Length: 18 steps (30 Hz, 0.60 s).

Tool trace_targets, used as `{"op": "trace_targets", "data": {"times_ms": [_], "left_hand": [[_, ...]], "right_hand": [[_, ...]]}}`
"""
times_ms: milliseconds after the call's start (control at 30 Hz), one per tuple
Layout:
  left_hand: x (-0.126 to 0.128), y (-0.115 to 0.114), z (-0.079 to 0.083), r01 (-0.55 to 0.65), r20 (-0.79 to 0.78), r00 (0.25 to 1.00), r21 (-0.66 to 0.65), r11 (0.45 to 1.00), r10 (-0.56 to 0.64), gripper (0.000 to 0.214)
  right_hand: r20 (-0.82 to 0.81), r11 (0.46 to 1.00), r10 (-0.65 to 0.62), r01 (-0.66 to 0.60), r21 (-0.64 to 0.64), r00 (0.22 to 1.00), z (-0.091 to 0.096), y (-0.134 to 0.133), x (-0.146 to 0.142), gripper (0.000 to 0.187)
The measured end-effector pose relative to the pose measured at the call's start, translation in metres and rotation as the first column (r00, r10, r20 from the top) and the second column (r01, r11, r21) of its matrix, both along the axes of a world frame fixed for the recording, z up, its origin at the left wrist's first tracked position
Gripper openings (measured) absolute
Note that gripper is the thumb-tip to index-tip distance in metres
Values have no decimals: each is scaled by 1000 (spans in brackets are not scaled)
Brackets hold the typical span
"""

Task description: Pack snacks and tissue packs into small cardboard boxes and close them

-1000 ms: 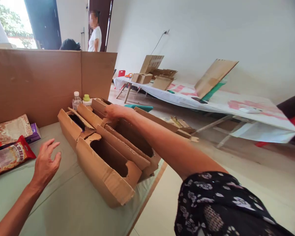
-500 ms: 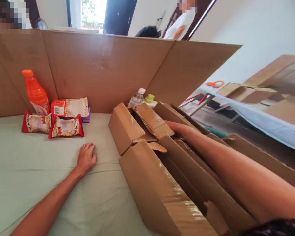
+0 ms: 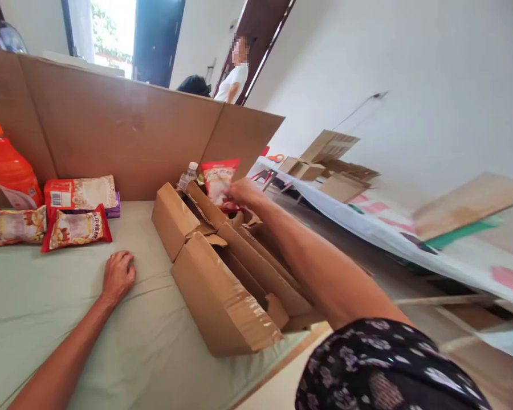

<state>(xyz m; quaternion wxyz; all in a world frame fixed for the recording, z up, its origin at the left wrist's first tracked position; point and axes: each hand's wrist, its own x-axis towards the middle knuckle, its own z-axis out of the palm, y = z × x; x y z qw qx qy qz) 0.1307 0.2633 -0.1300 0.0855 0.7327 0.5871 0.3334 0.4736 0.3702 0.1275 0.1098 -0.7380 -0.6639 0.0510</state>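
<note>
Crowding right hand, snack packet: box flaps, bottle.

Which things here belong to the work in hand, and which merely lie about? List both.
In hand: red snack packet, pinched by the right hand; the cardboard boxes under it.
Lying about: orange bottle; snack packets beside it; clear bottle behind the boxes; far table's boxes.

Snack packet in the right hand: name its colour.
The snack packet is red with a pale panel; head view.
</note>
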Motion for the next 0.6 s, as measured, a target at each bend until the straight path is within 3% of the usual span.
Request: {"op": "trace_targets", "data": {"times_ms": [100, 233, 333, 433, 533, 600], "left_hand": [[3, -5, -4, -17, 3, 1000, -1, 1000, 17, 32], [8, -9, -10, -36, 17, 999, -15, 999, 36, 33], [10, -10, -13, -42, 41, 998, -16, 999, 43, 34], [13, -12, -16, -42, 70, 997, -4, 999, 42, 34], [15, -12, -19, -50, 88, 995, 9, 999, 49, 33], [15, -12, -20, -62, 93, 994, 12, 998, 61, 32]], "right_hand": [[-65, 992, -20, 28, 125, 998, 18, -12, -14, 27], [-173, 955, 191, -143, 259, 966, 39, -25, -53, 26], [-101, 903, 405, -381, 197, 909, 37, -28, -117, 23], [140, 789, 595, -608, 88, 792, 23, -20, -202, 24], [246, 711, 662, -697, 93, 708, 11, -6, -278, 20], [246, 672, 690, -729, 133, 681, 10, 3, -308, 22]]}}
